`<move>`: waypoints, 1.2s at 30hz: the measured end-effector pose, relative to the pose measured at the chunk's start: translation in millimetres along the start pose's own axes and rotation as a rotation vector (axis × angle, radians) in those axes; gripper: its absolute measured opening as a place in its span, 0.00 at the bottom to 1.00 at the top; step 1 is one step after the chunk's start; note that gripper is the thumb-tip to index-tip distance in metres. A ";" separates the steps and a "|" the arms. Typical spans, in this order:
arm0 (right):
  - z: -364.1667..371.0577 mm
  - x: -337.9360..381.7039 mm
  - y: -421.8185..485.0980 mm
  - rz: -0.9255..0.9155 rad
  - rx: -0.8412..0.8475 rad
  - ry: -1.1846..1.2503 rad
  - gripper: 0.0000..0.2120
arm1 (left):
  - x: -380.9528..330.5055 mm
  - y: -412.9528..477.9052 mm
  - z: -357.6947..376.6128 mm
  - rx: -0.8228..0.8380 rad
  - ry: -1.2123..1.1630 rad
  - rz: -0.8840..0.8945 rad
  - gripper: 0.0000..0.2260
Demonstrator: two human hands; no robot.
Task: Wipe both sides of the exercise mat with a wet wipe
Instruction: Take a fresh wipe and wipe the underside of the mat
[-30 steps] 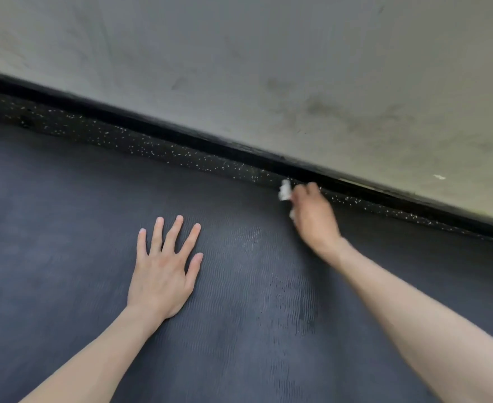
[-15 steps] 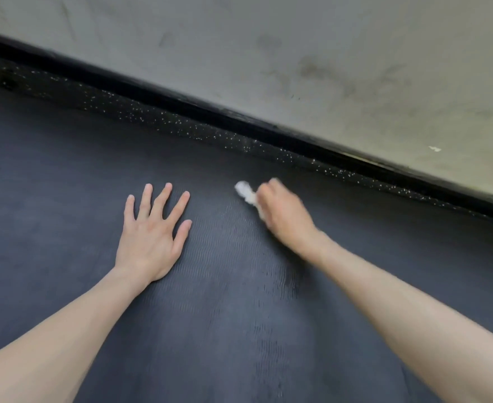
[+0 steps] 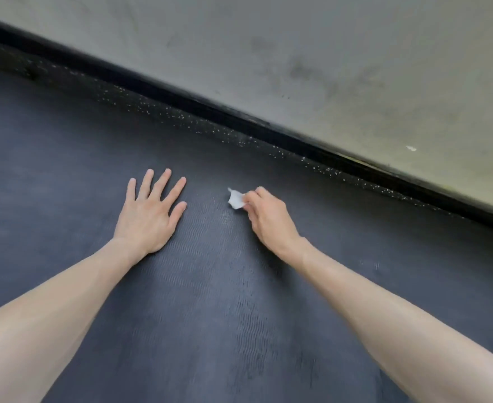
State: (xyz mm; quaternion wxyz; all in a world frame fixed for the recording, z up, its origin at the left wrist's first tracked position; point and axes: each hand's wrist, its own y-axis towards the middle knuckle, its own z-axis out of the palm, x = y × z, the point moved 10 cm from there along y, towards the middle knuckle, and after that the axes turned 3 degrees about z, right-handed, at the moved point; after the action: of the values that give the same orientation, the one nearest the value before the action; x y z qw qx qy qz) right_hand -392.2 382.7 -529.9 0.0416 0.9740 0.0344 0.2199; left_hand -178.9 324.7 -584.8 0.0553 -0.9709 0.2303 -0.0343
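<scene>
— How far along is this, would you say?

— Partway through the face that's up, by my guess. The exercise mat [image 3: 210, 315] lies flat on the floor, and the right hand [image 3: 268, 219] is low on it with the wet wipe [image 3: 236, 199] pinched in curled fingertips, a white tuft poking out ahead of the knuckles

— And the other hand?

— The left hand [image 3: 149, 212] is palm down on the mat near the wipe. Its fingers [image 3: 163, 181] are straight and spread, holding nothing. It looks like it's pinning the mat

— Is any of it clean yet?

— Hard to call. There are darker dashes in the ribbing nearer the person, which could be damp or just the texture. I can't tell if this is the first face or the second, as the underside is hidden. If it's the first, the mat needs turning and the whole other side is left

— What about room to work?

— Plenty to the left and back toward the person, all open mat. The tight side is ahead: the mat's far edge runs along a speckled floor strip [image 3: 181, 114], then a black skirting [image 3: 210, 107] under the wall [image 3: 326, 53]. The wipe is near that edge, so long strokes want to go sideways or be pulled back. I can't see the mat's other edges
</scene>
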 end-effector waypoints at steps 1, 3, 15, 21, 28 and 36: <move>10.1 17.1 -16.6 -0.053 0.052 0.022 0.07 | -1.2 -1.1 -1.7 0.015 -0.013 -0.013 0.30; 26.4 39.4 -44.6 -0.142 0.139 0.039 0.07 | -9.0 -10.1 -8.0 0.010 -0.055 -0.043 0.29; -45.8 -90.9 17.1 0.287 -0.128 -0.150 0.06 | -47.9 -66.0 15.2 -0.004 -0.084 0.030 0.28; 29.6 42.6 -51.5 -0.200 0.103 0.002 0.05 | -47.5 -65.9 13.3 -0.013 -0.109 0.035 0.28; 4.8 -7.5 26.4 -0.003 -0.069 -0.095 0.04 | -47.5 -67.0 13.7 -0.031 -0.101 0.046 0.28; 15.9 13.4 -3.4 -0.019 -0.034 -0.007 0.08 | -49.3 -67.5 9.2 -0.102 -0.119 0.056 0.27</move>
State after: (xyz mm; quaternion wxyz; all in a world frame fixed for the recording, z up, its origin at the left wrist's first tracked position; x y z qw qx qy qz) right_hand -373.4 386.1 -538.8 0.0604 0.9736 0.0396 0.2164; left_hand -192.1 407.7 -587.6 0.0203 -0.9660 0.2552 0.0367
